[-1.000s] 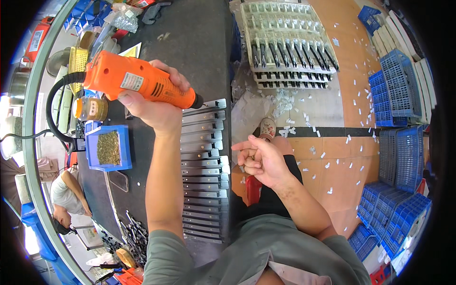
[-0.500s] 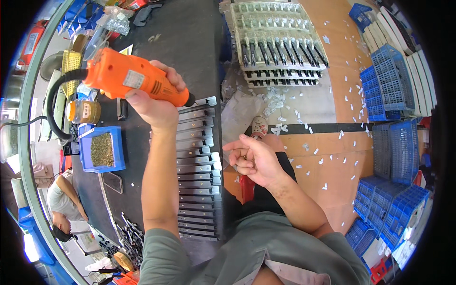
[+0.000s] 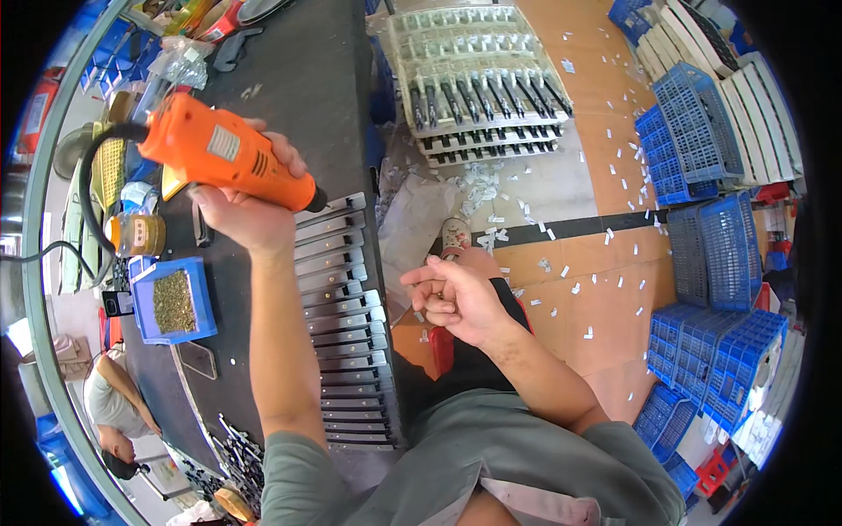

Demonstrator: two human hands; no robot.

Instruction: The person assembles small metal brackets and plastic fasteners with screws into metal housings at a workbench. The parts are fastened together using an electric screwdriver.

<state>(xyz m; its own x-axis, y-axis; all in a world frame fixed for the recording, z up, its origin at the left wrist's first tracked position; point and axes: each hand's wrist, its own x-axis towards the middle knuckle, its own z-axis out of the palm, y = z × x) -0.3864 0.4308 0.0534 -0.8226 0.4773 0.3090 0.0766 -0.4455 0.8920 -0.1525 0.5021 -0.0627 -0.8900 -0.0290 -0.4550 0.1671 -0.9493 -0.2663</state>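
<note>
My left hand [image 3: 254, 210] is wrapped round an orange electric screwdriver [image 3: 206, 149] with a black cord, held almost level. Its dark nose points at the far end of a row of grey metal strips [image 3: 346, 336]. These strips lie side by side along the table's right edge, and small brass-coloured screw heads show on many of them. Over the floor just right of the row is my right hand [image 3: 460, 302], palm up, with the index finger partly extended and the other fingers curled in. Whatever is in those curled fingers is too small to make out.
Left of the strips, a blue bin [image 3: 210, 302] holds small brass-coloured pieces, near a yellow-lidded jar [image 3: 140, 235] and a phone [image 3: 196, 359]. Stacked trays of black rods [image 3: 478, 96] stand beyond. Blue crates [image 3: 710, 351] line the right. Another person [image 3: 118, 394] sits at far left.
The whole view has shifted, so table and trays appear further left. My left hand still holds the screwdriver by the row's far end; my right hand keeps nearly the same pose.
</note>
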